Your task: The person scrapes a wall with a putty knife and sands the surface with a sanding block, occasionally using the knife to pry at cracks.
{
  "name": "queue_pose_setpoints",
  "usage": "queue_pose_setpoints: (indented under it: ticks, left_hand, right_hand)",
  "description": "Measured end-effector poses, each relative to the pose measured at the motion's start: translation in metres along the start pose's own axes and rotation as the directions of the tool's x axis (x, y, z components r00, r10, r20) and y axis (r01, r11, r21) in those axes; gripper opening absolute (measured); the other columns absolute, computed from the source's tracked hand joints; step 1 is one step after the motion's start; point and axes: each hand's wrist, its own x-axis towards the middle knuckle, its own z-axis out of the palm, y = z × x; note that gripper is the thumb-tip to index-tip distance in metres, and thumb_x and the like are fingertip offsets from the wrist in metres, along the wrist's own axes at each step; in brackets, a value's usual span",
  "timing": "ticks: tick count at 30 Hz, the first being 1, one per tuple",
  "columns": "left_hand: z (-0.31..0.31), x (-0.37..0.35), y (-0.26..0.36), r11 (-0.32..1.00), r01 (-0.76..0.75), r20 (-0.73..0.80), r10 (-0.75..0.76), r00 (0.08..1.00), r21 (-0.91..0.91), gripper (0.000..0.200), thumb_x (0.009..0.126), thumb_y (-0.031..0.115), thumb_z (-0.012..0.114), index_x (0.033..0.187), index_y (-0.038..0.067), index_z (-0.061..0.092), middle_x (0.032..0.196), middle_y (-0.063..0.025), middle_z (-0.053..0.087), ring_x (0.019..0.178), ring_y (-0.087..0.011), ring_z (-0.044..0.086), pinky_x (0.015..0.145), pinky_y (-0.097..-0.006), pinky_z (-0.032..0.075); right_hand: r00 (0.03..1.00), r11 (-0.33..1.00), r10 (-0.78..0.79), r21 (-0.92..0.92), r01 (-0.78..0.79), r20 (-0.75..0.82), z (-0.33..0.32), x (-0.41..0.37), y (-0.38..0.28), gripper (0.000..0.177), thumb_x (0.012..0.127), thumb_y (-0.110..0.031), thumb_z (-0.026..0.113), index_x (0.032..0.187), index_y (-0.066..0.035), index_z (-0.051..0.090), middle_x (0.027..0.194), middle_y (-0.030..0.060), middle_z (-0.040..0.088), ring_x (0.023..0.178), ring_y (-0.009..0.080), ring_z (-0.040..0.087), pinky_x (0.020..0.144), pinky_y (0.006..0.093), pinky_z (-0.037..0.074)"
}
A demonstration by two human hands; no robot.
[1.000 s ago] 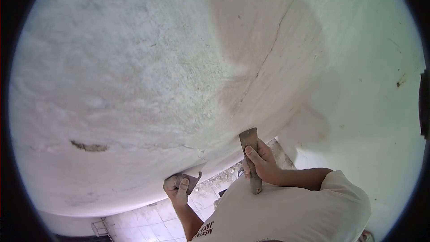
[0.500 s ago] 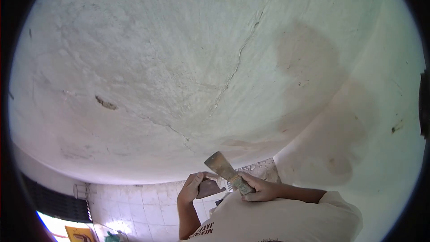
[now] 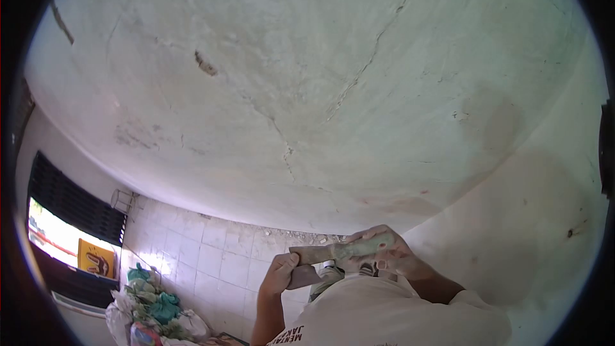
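My left hand (image 3: 277, 273) is closed on a flat brown piece (image 3: 303, 277) whose kind I cannot tell. Its thumb and fingertips also meet the blade end of a paint scraper (image 3: 314, 254). The scraper lies nearly level in front of my white shirt, blade to the left, and its worn green handle crosses the palm of my right hand (image 3: 398, 257). The right fingers are loosely bent about the handle. Below the scraper, the flat brown piece hangs in the left grip.
A cracked, stained plaster wall (image 3: 256, 45) fills most of the view, with a chipped hole (image 3: 205, 64) in it. White floor tiles (image 3: 211, 259) run along its foot, with crumbs by the edge. Several stuffed bags (image 3: 163, 307) are heaped at lower left near a yellow box (image 3: 96, 258).
The scraper has swung from slanting up-left to nearly level, its blade now at my left hand. My right grip has loosened around the handle. The view has shifted, showing more floor and bags.
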Motion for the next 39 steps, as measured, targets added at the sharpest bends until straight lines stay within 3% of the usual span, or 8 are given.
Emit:
queue_pose_setpoints:
  ticks: [7,11,19,21,27,33,36,39]
  left_hand:
    - [0.036,-0.015,-0.028,0.998,-0.05,0.187,0.057,0.981,-0.042,0.043,0.098,0.035,0.049,0.074,0.001,0.062,0.073,0.0032,0.059,0.066,-0.0054,0.049,0.06,-0.0227,0.041]
    - [0.063,-0.011,0.012,0.985,-0.165,0.17,0.155,0.973,0.045,0.041,0.098,0.035,0.047,0.103,-0.001,0.066,0.075,0.0006,0.061,0.069,-0.0066,0.051,0.062,-0.0229,0.042]
    - [0.057,-0.016,0.016,0.987,-0.158,0.062,0.155,0.986,0.037,0.042,0.098,0.034,0.048,0.11,-0.004,0.063,0.07,0.0017,0.055,0.062,-0.0045,0.048,0.058,-0.0197,0.04]
    - [0.047,-0.018,0.011,0.995,-0.102,0.062,0.102,0.993,-0.002,0.039,0.097,0.032,0.049,0.11,-0.002,0.064,0.092,-0.0075,0.065,0.083,-0.0118,0.06,0.077,-0.0247,0.047]
    - [0.038,-0.026,0.014,0.996,-0.081,-0.067,0.078,0.995,-0.046,0.039,0.097,0.031,0.05,0.11,-0.003,0.064,0.089,-0.0057,0.063,0.08,-0.0109,0.057,0.075,-0.0235,0.046]
    - [0.027,-0.022,0.02,0.993,-0.106,-0.072,0.102,0.992,-0.056,0.036,0.098,0.029,0.05,0.11,-0.002,0.063,0.089,-0.004,0.063,0.079,-0.0085,0.056,0.073,-0.0218,0.046]
    - [0.025,-0.017,0.023,0.993,-0.095,-0.067,0.09,0.994,-0.071,0.035,0.098,0.027,0.049,0.11,-0.002,0.064,0.09,-0.004,0.063,0.079,-0.0086,0.057,0.072,-0.0224,0.046]
    - [0.022,-0.011,0.024,0.997,-0.061,-0.07,0.058,0.996,-0.042,0.032,0.098,0.025,0.049,0.11,0.0,0.064,0.091,-0.0038,0.064,0.08,-0.0086,0.058,0.073,-0.0228,0.047]
  right_hand:
    - [0.952,0.941,-0.256,-0.182,0.285,0.167,0.022,0.033,0.003,0.019,0.086,-0.017,0.065,0.091,-0.009,0.049,0.086,0.0099,0.056,0.086,0.0237,0.057,0.087,0.0432,0.043]
    - [0.884,0.882,-0.424,-0.133,0.452,0.195,0.035,0.044,-0.02,0.026,0.086,-0.021,0.066,0.082,-0.01,0.042,0.065,0.0025,0.045,0.06,0.019,0.048,0.071,0.0401,0.043]
    - [0.421,0.18,-0.725,-0.44,0.88,0.545,0.037,0.094,-0.08,0.032,0.083,-0.028,0.067,0.08,-0.011,0.04,0.06,0.0005,0.042,0.046,0.014,0.04,0.044,0.0303,0.034]
    - [0.312,0.035,-0.702,-0.407,0.913,0.64,0.034,0.112,-0.086,0.03,0.083,-0.025,0.067,0.079,-0.011,0.041,0.058,0.0008,0.043,0.044,0.0145,0.041,0.042,0.0293,0.034]
    - [0.244,-0.235,-0.513,-0.407,0.883,0.823,0.02,0.137,-0.08,0.028,0.079,-0.018,0.068,0.075,-0.007,0.043,0.057,0.0041,0.046,0.046,0.0191,0.045,0.045,0.0311,0.037]
    - [0.231,-0.235,-0.474,-0.375,0.897,0.85,0.002,0.159,-0.076,0.027,0.081,-0.019,0.062,0.07,-0.007,0.04,0.053,0.0032,0.041,0.042,0.0187,0.04,0.043,0.0323,0.033]
    - [0.298,0.095,-0.724,-0.338,0.936,0.622,-0.013,0.158,-0.059,0.036,0.086,-0.03,0.057,0.069,-0.009,0.035,0.05,-0.0013,0.029,0.039,0.0135,0.028,0.042,0.0303,0.022]
    - [0.311,0.091,-0.716,-0.358,0.929,0.625,-0.013,0.156,-0.057,0.043,0.088,-0.035,0.055,0.066,-0.009,0.03,0.049,-0.0018,0.026,0.039,0.0126,0.025,0.043,0.0299,0.019]
